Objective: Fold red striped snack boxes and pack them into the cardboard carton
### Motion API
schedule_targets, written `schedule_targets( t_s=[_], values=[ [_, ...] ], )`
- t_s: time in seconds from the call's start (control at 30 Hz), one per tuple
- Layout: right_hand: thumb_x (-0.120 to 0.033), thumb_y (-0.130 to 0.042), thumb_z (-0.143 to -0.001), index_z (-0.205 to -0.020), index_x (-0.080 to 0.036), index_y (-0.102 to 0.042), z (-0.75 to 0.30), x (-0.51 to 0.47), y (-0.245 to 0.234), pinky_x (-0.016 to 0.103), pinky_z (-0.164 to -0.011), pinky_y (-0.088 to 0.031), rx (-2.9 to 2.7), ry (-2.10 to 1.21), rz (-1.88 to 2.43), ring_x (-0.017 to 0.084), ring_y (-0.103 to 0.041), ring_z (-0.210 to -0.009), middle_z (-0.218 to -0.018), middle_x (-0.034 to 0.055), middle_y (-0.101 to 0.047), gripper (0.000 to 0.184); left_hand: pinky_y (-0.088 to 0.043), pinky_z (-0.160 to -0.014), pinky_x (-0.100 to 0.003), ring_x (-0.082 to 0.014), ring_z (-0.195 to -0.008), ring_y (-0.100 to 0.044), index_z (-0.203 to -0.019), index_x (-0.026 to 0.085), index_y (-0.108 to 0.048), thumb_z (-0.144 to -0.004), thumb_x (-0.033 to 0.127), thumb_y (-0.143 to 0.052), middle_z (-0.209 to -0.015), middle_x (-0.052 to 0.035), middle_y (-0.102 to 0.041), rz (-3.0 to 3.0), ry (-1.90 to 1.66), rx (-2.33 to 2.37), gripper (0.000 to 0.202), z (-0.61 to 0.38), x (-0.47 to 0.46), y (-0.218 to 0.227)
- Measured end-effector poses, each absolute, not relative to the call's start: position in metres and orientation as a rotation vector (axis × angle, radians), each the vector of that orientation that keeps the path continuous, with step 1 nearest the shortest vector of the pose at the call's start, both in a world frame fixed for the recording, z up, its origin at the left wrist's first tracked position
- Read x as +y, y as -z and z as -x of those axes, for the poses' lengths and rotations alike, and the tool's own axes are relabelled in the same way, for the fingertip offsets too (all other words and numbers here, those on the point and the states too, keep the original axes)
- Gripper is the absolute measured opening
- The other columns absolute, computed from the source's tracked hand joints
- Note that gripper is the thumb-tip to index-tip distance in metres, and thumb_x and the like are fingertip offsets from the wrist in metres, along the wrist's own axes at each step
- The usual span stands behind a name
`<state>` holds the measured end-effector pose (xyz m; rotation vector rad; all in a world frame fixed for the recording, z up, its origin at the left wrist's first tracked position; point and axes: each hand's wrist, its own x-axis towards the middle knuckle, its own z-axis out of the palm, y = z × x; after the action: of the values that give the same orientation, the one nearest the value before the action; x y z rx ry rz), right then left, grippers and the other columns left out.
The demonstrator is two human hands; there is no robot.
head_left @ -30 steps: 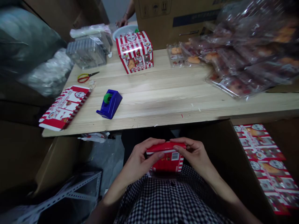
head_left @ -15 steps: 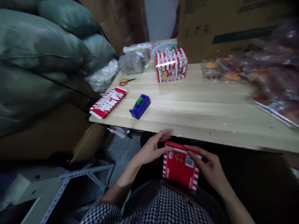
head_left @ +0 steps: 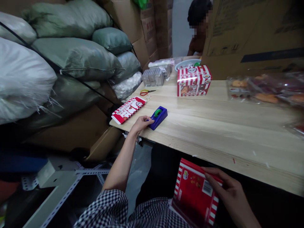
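Note:
My left hand reaches over the table's near edge to a blue tape dispenser with a green core. Its thumb and fingers are pinched together at the dispenser's front end; any tape between them is too thin to make out. Low over my lap, my right hand grips a red box with striped white edges and a barcode by its upper right side. The box's lower end is in shadow against my checked shirt. Left of the dispenser lies a flat red-and-white carton.
Yellow-and-red-handled scissors lie behind the dispenser. Farther back stand a striped box, clear plastic trays and a pale basin. Bagged goods lie at right, stuffed sacks at left. A person is beyond the table.
My left hand has left the box and moved forward and left to the tape dispenser. My right hand still holds the box, now tilted. The view has shifted left, and a person shows at the back.

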<state>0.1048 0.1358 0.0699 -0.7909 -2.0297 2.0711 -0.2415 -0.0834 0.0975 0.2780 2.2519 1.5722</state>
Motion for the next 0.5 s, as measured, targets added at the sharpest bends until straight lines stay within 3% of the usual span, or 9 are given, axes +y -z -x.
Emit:
schedule_targets(
  t_s=[0.23, 0.5],
  values=[
    [-0.047, -0.082, -0.071, -0.097, -0.025, -0.081, -0.115, 0.143, -0.066, 0.028, -0.077, -0.064, -1.973, -1.942, 0.934, 0.03, -0.074, -0.098, -0.104, 0.0067, -0.079, 0.034, -0.047, -0.061, -0.024, -0.0138, -0.074, -0.06, -0.08, 0.012, -0.072, -0.057, 0.052, -0.088, -0.099, -0.0114, -0.074, -0.135, -1.789, 1.991, 0.049, 0.239, -0.088, -0.102],
    [-0.05, -0.08, -0.072, -0.096, -0.028, -0.078, -0.117, 0.142, -0.088, 0.028, -0.082, -0.063, -1.933, -1.985, 0.997, 0.028, -0.073, -0.099, -0.111, 0.0048, -0.077, 0.033, -0.052, -0.069, -0.028, -0.0159, -0.077, -0.065, -0.072, 0.01, -0.069, -0.055, 0.04, -0.09, -0.092, -0.0137, -0.075, -0.091, -1.952, 1.856, 0.04, 0.236, -0.098, -0.091]
  ],
)
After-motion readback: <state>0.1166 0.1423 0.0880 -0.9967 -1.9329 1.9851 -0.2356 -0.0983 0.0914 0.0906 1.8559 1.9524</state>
